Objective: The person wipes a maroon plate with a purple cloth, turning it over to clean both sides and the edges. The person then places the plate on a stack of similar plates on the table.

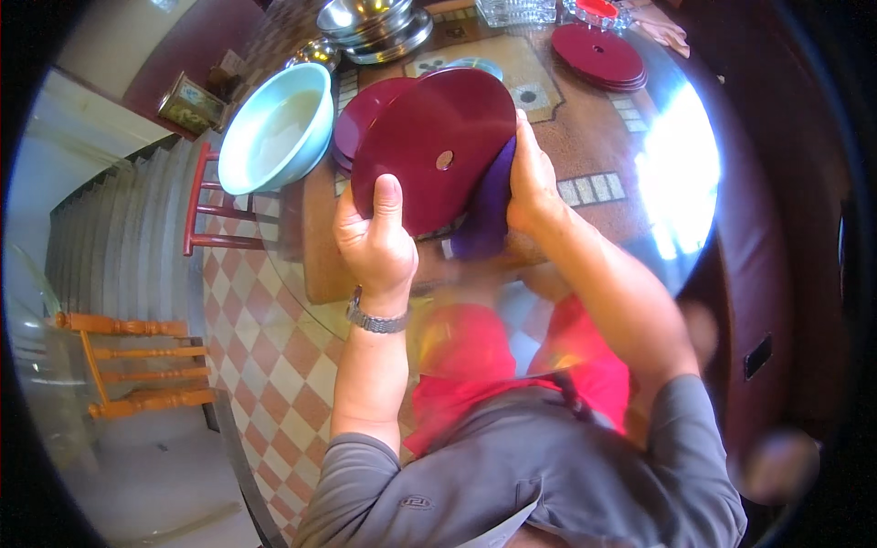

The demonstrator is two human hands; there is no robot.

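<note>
A glossy maroon disc (425, 123) with a small round hole in its middle is held tilted above the table. My left hand (377, 233) grips its lower left edge, thumb on the upper face and fingers behind. At its right edge is my right hand (534, 175), with a purple cloth (490, 212) hanging down beside the palm. The right fingers are mostly hidden behind the disc and cloth. Partly covered by the held disc, more maroon discs (363, 113) lie on the table. Another stack of maroon discs (596, 58) rests at the far right.
A light blue basin (274, 130) of cloudy liquid stands left on the round glass-topped table (582, 157). Stainless steel bowls (373, 31), a glass container (517, 10) and a glass ashtray (597, 12) stand farther back. A red stool (226, 240) is on the left.
</note>
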